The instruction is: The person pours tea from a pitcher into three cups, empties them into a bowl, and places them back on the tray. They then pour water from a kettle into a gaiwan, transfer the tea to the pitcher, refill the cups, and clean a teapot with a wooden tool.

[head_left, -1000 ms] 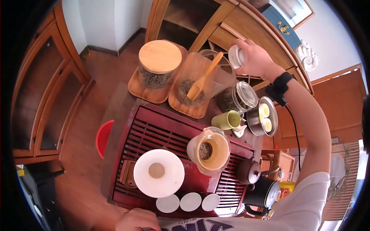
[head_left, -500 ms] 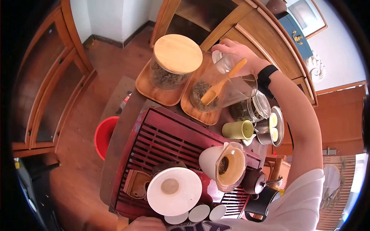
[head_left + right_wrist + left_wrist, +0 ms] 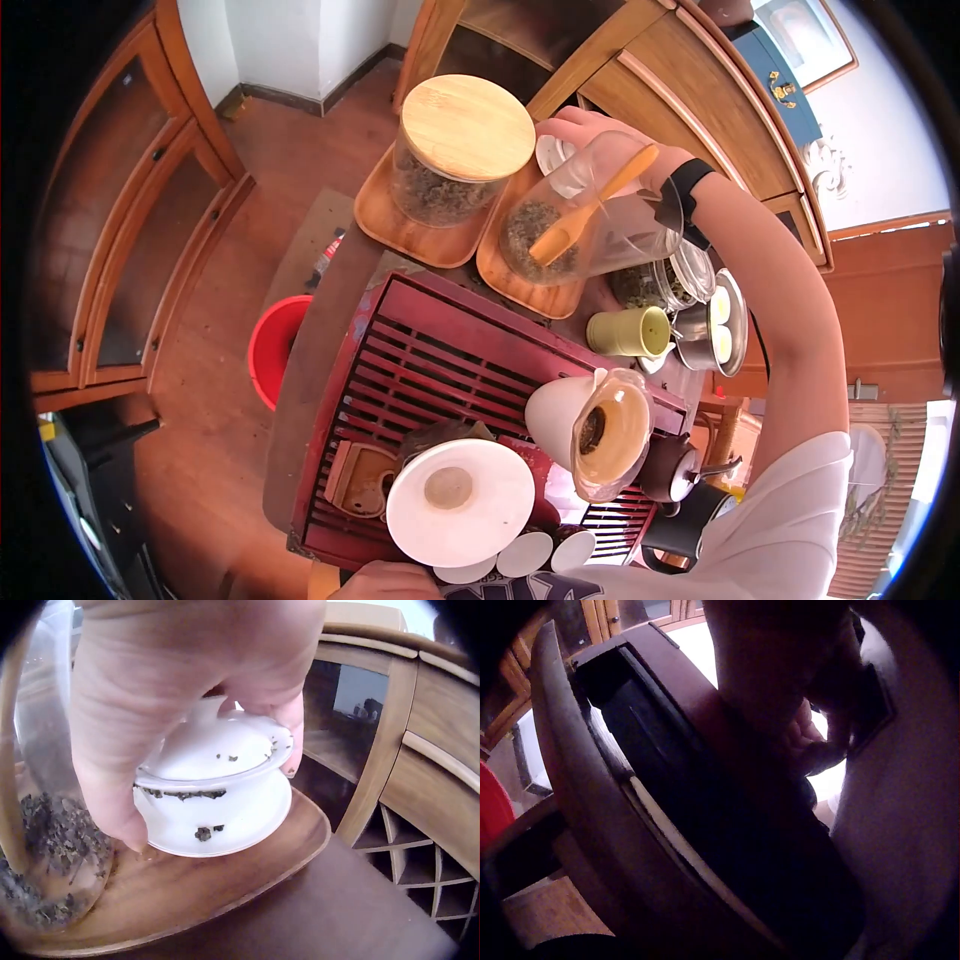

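My right hand (image 3: 610, 140) grips a white lidded bowl (image 3: 217, 825) around its rim, fingers on opposite sides in the right wrist view. Dark tea leaves cling to the bowl and lid (image 3: 251, 761). It is at the end of a wooden tray (image 3: 296, 844); whether it touches the wood I cannot tell. On the same tray, a clear open container (image 3: 625, 235) with leaves and a wooden scoop (image 3: 565, 235) leans beside the hand. My left hand (image 3: 390, 580), fingers loosely curled in the dark left wrist view, is idle near the red tea tray's front edge.
A wooden-lidded jar (image 3: 465, 130) stands left of the clear container. The slatted tea tray (image 3: 430, 340) bears a white funnel-like dish (image 3: 480, 520), a strainer vessel (image 3: 560, 415) and a teapot (image 3: 665, 470). A green cup (image 3: 620, 332), glass jar (image 3: 650, 285) and metal bowl (image 3: 738, 330) are at right.
My right hand has moved left and round behind the clear container with the white bowl, down to the wooden tray. The head view has shifted. My left hand stays low at the front.
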`<move>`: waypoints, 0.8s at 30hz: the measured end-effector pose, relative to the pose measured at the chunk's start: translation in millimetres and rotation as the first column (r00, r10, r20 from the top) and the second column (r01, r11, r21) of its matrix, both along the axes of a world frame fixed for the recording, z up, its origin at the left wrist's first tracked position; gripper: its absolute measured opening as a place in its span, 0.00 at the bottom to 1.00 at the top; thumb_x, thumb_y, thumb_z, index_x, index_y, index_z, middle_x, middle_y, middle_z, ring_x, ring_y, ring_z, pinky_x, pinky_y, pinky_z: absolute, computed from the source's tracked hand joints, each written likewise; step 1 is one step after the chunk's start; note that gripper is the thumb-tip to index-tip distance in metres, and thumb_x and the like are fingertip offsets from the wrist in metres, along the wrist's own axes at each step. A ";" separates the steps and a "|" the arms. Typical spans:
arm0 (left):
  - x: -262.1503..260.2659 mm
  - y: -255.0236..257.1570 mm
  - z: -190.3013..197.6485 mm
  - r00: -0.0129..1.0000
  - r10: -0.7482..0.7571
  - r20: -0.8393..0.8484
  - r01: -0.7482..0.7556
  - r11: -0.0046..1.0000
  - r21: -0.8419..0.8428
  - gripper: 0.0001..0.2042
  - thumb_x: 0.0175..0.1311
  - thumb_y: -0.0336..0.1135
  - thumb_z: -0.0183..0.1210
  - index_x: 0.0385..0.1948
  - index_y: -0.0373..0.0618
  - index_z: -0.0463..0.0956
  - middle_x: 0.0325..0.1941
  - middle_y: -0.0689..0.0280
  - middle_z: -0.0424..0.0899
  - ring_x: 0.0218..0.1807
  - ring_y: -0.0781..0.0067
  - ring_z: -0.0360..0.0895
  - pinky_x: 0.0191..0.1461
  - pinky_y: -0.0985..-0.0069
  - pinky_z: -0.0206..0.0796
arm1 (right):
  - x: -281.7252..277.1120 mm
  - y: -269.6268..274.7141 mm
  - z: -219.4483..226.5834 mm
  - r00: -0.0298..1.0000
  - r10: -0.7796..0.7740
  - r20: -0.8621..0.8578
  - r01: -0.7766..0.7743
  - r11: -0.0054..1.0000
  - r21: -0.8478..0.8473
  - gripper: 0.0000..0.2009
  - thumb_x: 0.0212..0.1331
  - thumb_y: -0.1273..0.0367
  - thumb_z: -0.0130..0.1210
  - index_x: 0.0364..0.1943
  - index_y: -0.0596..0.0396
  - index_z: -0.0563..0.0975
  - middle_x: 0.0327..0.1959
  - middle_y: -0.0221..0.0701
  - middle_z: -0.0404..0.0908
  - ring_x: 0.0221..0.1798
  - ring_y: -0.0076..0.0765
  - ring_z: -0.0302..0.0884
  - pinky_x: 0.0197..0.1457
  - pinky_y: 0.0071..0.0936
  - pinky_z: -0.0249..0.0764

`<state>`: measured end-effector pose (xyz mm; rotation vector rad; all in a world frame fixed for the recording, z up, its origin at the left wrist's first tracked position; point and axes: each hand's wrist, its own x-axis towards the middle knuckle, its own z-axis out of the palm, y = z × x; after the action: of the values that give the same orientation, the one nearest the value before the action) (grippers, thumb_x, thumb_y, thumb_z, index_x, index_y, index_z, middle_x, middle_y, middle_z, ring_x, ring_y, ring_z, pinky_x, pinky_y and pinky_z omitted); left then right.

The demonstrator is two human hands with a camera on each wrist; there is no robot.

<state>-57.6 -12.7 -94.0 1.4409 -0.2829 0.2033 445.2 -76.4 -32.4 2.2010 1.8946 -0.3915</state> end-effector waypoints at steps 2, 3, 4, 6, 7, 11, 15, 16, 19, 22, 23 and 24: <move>-0.6 -0.4 -0.3 1.000 0.000 0.004 0.000 1.000 0.000 0.07 0.53 0.22 0.69 0.25 0.38 0.78 0.22 0.60 0.79 0.22 0.60 0.78 0.25 0.67 0.68 | -0.9 0.7 4.1 0.995 -0.081 -0.055 0.079 0.996 -0.041 0.52 0.34 0.58 0.78 0.71 0.45 0.62 0.61 0.42 0.72 0.64 0.52 0.70 0.67 0.43 0.68; -0.7 0.1 -0.5 1.000 -0.002 0.003 0.002 1.000 0.006 0.07 0.53 0.22 0.69 0.25 0.38 0.78 0.22 0.60 0.79 0.22 0.60 0.77 0.24 0.67 0.68 | 2.1 -0.3 2.9 0.995 -0.085 -0.052 0.083 0.996 -0.039 0.52 0.34 0.58 0.78 0.71 0.45 0.62 0.61 0.42 0.72 0.64 0.52 0.70 0.67 0.43 0.68; -0.5 0.5 -0.4 1.000 -0.002 0.003 0.002 1.000 0.013 0.06 0.53 0.22 0.68 0.25 0.38 0.78 0.22 0.60 0.79 0.22 0.60 0.77 0.24 0.67 0.68 | 7.8 -0.2 -0.7 0.994 -0.086 -0.063 0.083 0.995 -0.049 0.57 0.32 0.58 0.79 0.74 0.44 0.57 0.63 0.43 0.70 0.66 0.53 0.68 0.69 0.43 0.67; -0.7 -0.6 -0.5 1.000 0.004 0.004 -0.004 1.000 0.018 0.06 0.53 0.22 0.68 0.25 0.38 0.78 0.22 0.60 0.79 0.22 0.60 0.77 0.24 0.67 0.68 | 11.5 -0.4 -3.1 0.994 -0.088 -0.071 0.084 0.995 -0.057 0.62 0.31 0.58 0.80 0.77 0.43 0.51 0.65 0.45 0.69 0.68 0.54 0.67 0.70 0.43 0.66; -0.8 -0.7 -0.1 1.000 0.012 0.003 -0.012 1.000 0.022 0.06 0.53 0.22 0.69 0.25 0.38 0.78 0.22 0.60 0.79 0.22 0.59 0.77 0.24 0.67 0.68 | 12.9 -0.8 -4.1 0.996 -0.068 -0.061 0.064 0.997 -0.053 0.66 0.29 0.58 0.80 0.78 0.43 0.47 0.67 0.47 0.66 0.69 0.56 0.65 0.71 0.44 0.65; 0.8 -1.8 5.1 0.999 0.038 -0.024 -0.036 0.997 0.061 0.07 0.52 0.21 0.68 0.24 0.38 0.77 0.22 0.59 0.79 0.22 0.59 0.77 0.25 0.67 0.68 | 14.2 5.0 2.2 0.995 0.017 -0.095 -0.023 0.998 -0.056 0.72 0.24 0.61 0.83 0.79 0.37 0.41 0.74 0.53 0.55 0.75 0.61 0.57 0.74 0.47 0.63; 0.5 -3.3 6.3 0.998 0.055 -0.044 -0.050 0.994 0.098 0.07 0.52 0.22 0.68 0.23 0.38 0.77 0.22 0.59 0.78 0.21 0.59 0.75 0.24 0.66 0.67 | 14.4 2.0 20.3 0.999 0.050 0.013 -0.048 0.993 -0.106 0.70 0.23 0.71 0.80 0.78 0.40 0.44 0.75 0.52 0.54 0.76 0.58 0.56 0.77 0.44 0.61; -0.7 -4.4 6.5 0.997 0.060 -0.053 -0.054 0.993 0.101 0.06 0.52 0.22 0.67 0.23 0.38 0.77 0.22 0.59 0.78 0.21 0.58 0.74 0.24 0.66 0.66 | 10.5 -4.5 24.8 0.999 0.037 0.010 -0.036 0.994 -0.102 0.70 0.23 0.71 0.80 0.78 0.40 0.44 0.75 0.52 0.54 0.76 0.58 0.56 0.77 0.44 0.61; -0.4 -8.1 5.7 0.996 0.075 -0.058 -0.070 0.994 0.088 0.07 0.52 0.22 0.67 0.21 0.40 0.76 0.20 0.60 0.76 0.20 0.59 0.73 0.23 0.66 0.63 | 6.0 -24.1 44.5 0.991 0.016 0.131 -0.006 0.997 -0.076 0.64 0.27 0.74 0.76 0.77 0.35 0.49 0.74 0.52 0.57 0.74 0.59 0.59 0.76 0.43 0.62; -15.3 -4.2 -6.6 0.999 -0.018 -0.040 0.024 0.988 0.150 0.08 0.53 0.24 0.67 0.34 0.39 0.80 0.30 0.58 0.82 0.30 0.60 0.79 0.33 0.66 0.71 | -21.8 -48.3 71.2 0.974 -0.149 0.171 0.141 0.988 0.059 0.55 0.36 0.77 0.69 0.76 0.37 0.54 0.73 0.47 0.61 0.72 0.56 0.63 0.75 0.42 0.65; -11.9 -4.7 -0.2 0.995 0.040 -0.089 -0.023 0.982 0.186 0.06 0.51 0.25 0.69 0.27 0.40 0.79 0.25 0.61 0.81 0.26 0.62 0.78 0.30 0.69 0.69 | -16.2 -58.3 78.9 0.975 -0.070 0.211 0.040 0.989 0.142 0.47 0.45 0.78 0.64 0.75 0.40 0.58 0.71 0.42 0.65 0.69 0.54 0.66 0.71 0.42 0.68; -10.7 -5.9 5.2 0.986 0.100 -0.133 -0.068 0.972 0.225 0.07 0.49 0.25 0.70 0.20 0.42 0.79 0.20 0.63 0.80 0.23 0.64 0.77 0.27 0.72 0.67 | -15.6 -75.4 87.6 0.973 -0.082 0.218 0.050 0.988 0.149 0.47 0.45 0.78 0.64 0.75 0.40 0.58 0.71 0.42 0.65 0.69 0.54 0.66 0.71 0.42 0.68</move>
<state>-68.3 -18.6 -88.8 1.6804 -0.1290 0.1389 429.5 -151.8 55.2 2.2912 1.7830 -0.0160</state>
